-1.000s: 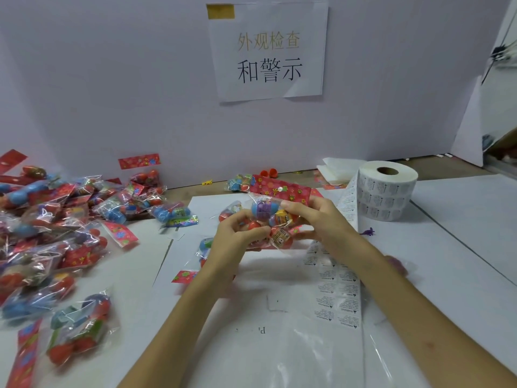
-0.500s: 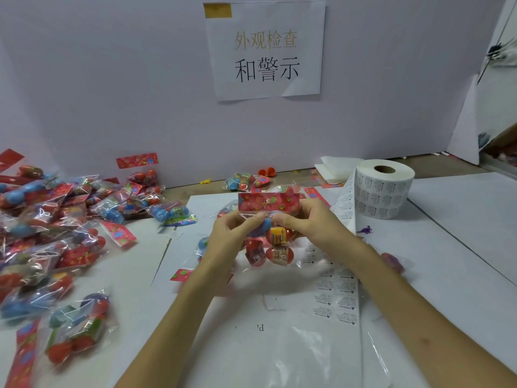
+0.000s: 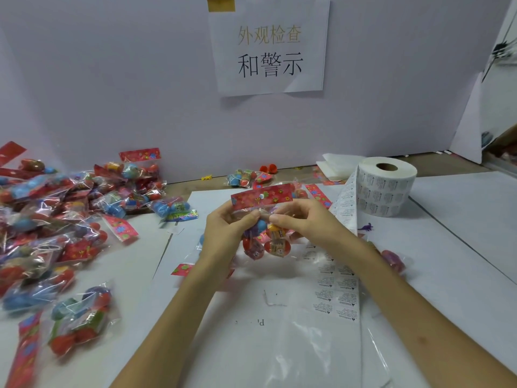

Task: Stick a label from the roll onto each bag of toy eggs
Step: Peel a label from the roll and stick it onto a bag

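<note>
A clear bag of toy eggs [image 3: 264, 242] with a red flowered header card hangs upright above the middle of the table. My left hand [image 3: 226, 231] pinches its upper left part just under the card. My right hand [image 3: 305, 222] pinches it from the right at the same height. The white label roll [image 3: 384, 186] stands at the back right, and its strip of printed labels [image 3: 338, 278] runs down the table under my right forearm.
A big heap of egg bags [image 3: 56, 228] covers the left of the table. More bags [image 3: 243, 177] and loose red eggs lie by the back wall. White paper sheets [image 3: 195, 261] cover the table, with clear film [image 3: 307, 354] at the front. A purple egg [image 3: 393, 260] lies right of my forearm.
The bag has turned from lying across my hands to hanging upright, its red header card now on top. Both hands have shifted their hold to just below the card.
</note>
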### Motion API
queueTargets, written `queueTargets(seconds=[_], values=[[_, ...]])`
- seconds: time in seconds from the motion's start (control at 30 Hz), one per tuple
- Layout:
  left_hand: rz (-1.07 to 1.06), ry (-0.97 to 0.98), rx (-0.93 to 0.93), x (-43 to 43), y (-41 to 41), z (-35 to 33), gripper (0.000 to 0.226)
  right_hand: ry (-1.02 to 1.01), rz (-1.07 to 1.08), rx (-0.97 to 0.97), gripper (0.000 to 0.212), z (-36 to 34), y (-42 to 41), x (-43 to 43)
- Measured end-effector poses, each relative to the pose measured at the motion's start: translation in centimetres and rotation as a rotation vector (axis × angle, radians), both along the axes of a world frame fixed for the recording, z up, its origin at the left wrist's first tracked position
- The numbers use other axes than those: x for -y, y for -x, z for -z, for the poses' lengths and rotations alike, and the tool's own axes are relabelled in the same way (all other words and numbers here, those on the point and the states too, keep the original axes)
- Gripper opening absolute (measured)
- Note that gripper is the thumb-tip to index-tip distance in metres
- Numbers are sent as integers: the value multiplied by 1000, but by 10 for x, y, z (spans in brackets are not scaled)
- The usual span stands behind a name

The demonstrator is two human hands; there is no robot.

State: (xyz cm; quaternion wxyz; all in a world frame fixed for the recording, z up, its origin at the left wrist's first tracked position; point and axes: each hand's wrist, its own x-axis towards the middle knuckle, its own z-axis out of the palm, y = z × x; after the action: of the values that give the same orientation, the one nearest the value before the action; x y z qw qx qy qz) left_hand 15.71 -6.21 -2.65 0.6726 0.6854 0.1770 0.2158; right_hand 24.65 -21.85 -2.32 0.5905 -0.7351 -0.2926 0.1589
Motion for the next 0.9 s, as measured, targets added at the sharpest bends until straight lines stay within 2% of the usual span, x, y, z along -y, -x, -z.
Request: queueTargets(seconds=[0.2, 0.3, 0.43, 0.57, 0.73, 0.8, 0.87, 0.9], values=[[-13, 24, -1, 3, 1, -2, 36, -32, -9, 1, 30, -1, 2, 1], [27, 42, -8, 2, 1, -3, 41, -55, -7, 14, 17, 0, 0, 2], [144, 18, -62, 0, 1, -2, 57, -76, 54, 67, 27, -1, -3, 4], [286, 12, -54, 0, 0, 7, 60, -111, 85, 77, 19, -3, -4, 6], [238, -25, -21, 0, -4, 12, 68, -78, 105, 119, 15, -7, -8, 10], [167, -63, -60, 0, -5, 13, 73, -84, 217, 219, 13, -9, -13, 14], [94, -136, -109, 0, -6, 15, 67, -133, 491, 378, 8, -12, -21, 23], [64, -180, -122, -1, -6, 16, 62, -145, 638, 444, 11, -13, -24, 28]])
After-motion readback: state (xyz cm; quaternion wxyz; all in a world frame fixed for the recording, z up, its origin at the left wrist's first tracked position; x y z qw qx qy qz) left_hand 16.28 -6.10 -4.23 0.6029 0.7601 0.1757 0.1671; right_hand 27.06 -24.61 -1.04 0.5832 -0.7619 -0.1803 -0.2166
